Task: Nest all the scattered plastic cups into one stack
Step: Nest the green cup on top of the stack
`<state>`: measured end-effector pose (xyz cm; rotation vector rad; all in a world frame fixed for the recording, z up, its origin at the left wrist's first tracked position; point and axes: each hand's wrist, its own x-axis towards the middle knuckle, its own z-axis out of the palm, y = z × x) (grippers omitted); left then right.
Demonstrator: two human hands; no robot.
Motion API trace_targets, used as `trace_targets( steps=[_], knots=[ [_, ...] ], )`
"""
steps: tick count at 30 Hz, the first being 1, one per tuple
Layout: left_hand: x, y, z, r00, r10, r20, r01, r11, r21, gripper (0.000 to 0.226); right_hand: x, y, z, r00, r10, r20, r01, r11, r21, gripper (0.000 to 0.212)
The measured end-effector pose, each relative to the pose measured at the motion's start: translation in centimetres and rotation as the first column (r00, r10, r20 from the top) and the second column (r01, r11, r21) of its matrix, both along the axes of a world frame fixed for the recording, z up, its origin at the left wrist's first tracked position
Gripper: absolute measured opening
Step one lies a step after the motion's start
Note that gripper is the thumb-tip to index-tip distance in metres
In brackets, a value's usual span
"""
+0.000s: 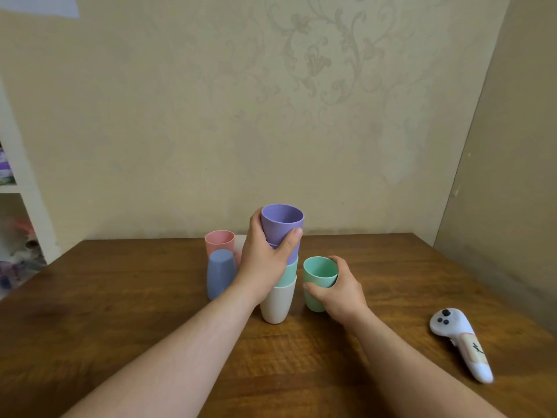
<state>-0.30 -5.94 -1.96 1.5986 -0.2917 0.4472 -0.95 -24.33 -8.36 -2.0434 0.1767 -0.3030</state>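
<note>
A: Status on the stack?

B: Stack sits mid-desk (120,297), upright. White cup (277,303) at the bottom, a green cup (287,271) nested in it, purple cup (281,224) on top — there's a second purple rim just under it, so likely two purples nested.

A: Hands?

B: Left hand (265,263) wrapped around the purple section, grip closed on the purple cup, thumb across the front. Right hand (337,292) has its grip closed on a loose green cup (319,280) standing just right of the stack, mouth up. Can't tell if its base is on the desk or slightly lifted.

A: Anything else loose?

B: Two more, left of the stack. Blue cup (221,274) upside down on the desk, close beside the left wrist. Pink cup (220,244) behind it, mouth up, partly hidden by the blue one. There's something pale behind the pink one too — can't make it out.

A: Non-task clutter?

B: White handheld controller (461,342) lying on the desk, far right, well apart from the cups. Wallpapered wall (271,101) behind the desk.
</note>
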Motion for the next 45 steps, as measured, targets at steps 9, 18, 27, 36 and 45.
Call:
trace_targets(
  steps=[9,18,27,36,45],
  knots=[
    [0.0,0.1,-0.5,1.0,0.021,0.002,-0.021,1.0,-0.022,0.074,0.2,0.1,-0.4,1.0,-0.002,-0.016,0.002,1.0,0.015,0.093],
    [0.2,0.0,-0.7,1.0,0.017,0.005,-0.017,1.0,0.003,0.082,1.4,-0.1,4.6,0.99,-0.108,0.087,0.085,0.968,0.235,0.091],
    [0.0,0.3,-0.5,0.999,0.033,-0.015,-0.032,0.998,0.06,0.07,-0.4,4.2,21.1,0.887,0.127,0.445,-0.265,0.928,0.264,0.077],
    [-0.7,0.1,-3.1,0.991,0.011,-0.131,-0.003,0.998,0.063,0.085,0.2,7.3,14.4,0.913,0.252,0.322,-0.279,0.959,0.041,0.086],
    [-0.3,-0.1,-4.3,0.993,0.072,-0.097,-0.055,0.983,0.175,0.085,0.3,6.8,8.5,0.921,0.284,0.267,-0.317,0.944,0.088,0.083]
  ],
)
